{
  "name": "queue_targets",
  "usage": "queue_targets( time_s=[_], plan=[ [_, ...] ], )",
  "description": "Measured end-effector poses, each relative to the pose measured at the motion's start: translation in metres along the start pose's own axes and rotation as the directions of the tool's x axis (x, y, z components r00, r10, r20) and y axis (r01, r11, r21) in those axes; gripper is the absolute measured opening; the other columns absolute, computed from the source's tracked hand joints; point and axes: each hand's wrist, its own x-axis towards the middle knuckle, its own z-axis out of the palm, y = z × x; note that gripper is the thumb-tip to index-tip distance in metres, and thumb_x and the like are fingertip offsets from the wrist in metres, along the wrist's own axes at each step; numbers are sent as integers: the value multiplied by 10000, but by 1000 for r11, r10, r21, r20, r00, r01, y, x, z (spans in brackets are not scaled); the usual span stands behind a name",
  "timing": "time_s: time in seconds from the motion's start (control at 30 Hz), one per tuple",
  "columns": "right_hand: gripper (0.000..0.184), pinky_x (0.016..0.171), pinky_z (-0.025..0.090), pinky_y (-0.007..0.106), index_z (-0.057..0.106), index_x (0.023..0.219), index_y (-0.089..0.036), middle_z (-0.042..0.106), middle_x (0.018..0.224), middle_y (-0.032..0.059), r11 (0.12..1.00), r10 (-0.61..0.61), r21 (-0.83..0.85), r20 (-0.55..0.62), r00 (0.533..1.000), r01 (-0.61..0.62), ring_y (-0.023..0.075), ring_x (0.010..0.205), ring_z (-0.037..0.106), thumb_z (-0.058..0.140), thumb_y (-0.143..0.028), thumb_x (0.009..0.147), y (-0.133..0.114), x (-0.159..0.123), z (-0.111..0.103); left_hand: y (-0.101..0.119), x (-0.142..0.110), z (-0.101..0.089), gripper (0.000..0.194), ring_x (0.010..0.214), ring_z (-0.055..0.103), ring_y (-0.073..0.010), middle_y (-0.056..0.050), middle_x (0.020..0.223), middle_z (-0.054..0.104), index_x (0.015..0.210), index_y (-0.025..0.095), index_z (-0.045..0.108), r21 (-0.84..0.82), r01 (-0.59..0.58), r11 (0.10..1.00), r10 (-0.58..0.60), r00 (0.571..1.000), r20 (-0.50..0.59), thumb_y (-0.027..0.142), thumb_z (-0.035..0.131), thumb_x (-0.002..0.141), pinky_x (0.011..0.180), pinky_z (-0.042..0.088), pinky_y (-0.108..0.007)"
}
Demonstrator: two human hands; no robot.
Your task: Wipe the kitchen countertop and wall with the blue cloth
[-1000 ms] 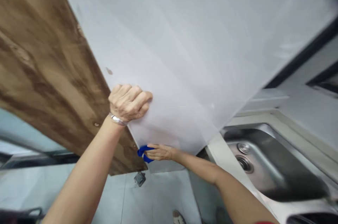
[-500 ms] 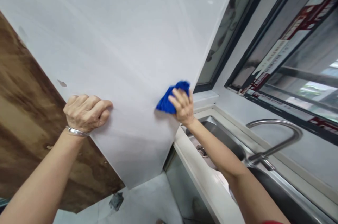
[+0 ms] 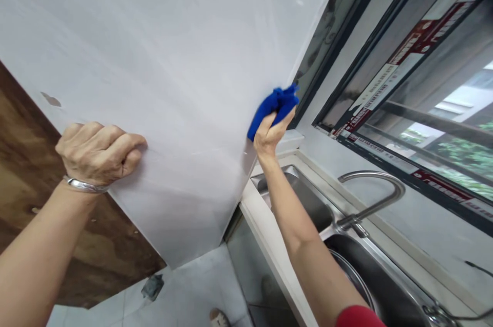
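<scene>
My right hand (image 3: 271, 134) is half closed around a bunched blue cloth (image 3: 272, 111), which looks soft and light and easy to hold by its middle. The cloth presses at the right edge of the white sheet (image 3: 154, 60), whose smooth, fairly stiff-looking face should let it glide. My left hand (image 3: 96, 153) is curled into a fist, holding nothing, its knuckles against the sheet and a metal bracelet (image 3: 84, 186) on the wrist. Stained plywood (image 3: 26, 178) shows past the sheet's left edge. Just right of the cloth, a steel sink (image 3: 304, 198) with a curved faucet (image 3: 370, 188) sits below a window frame (image 3: 339, 60), so my right arm has little room there; a tile floor (image 3: 185, 286) lies below.
</scene>
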Motion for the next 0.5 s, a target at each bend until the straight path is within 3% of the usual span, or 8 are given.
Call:
queue_targets(
  time_s=[0.1,0.17,0.23,0.3,0.4,0.5],
  plan=[
    [554,1138,338,559,236,1484,-117,440,1407,212,975,213,41,62,975,-216,273,1379,406,243,-391,1003,2,-73,-16,1,-2,0,191,605,358,-156,15,554,509,771,260,675,24,17,1000,-18,999,34,281,492,821,585,247,-325],
    [560,1153,313,536,295,1450,-89,455,1399,227,911,403,26,152,902,-411,274,1370,415,278,-405,987,3,-121,-27,2,-5,0,256,613,368,-148,14,574,506,758,246,701,51,40,998,-45,994,97,279,461,840,626,233,-316],
    [578,1167,289,512,341,1420,-82,445,1422,233,759,630,-1,257,733,-651,275,1375,403,311,-436,964,4,-162,-39,2,-8,-1,289,621,368,-148,9,581,499,740,239,717,67,60,996,-69,987,144,284,453,847,642,224,-313],
    [577,1171,282,494,396,1386,-102,459,1431,216,597,765,-31,324,557,-802,273,1366,414,339,-462,939,8,-196,-53,2,-9,-2,282,623,361,-151,7,572,480,730,239,720,62,62,996,-70,987,143,305,473,848,637,219,-312],
    [559,1138,347,473,489,1311,-132,572,1336,175,425,858,-55,343,383,-903,271,1294,496,390,-496,898,15,-233,-81,0,-6,-2,251,629,356,-150,8,569,460,742,223,720,40,54,998,-58,991,119,331,517,843,630,221,-309],
    [523,978,508,443,565,1212,-147,712,1060,111,205,916,-49,361,174,-978,257,1086,639,414,-516,873,19,-262,-121,-4,-2,1,284,629,353,-140,4,576,477,742,207,732,35,101,994,-105,982,159,348,510,847,640,225,-308]
  ],
)
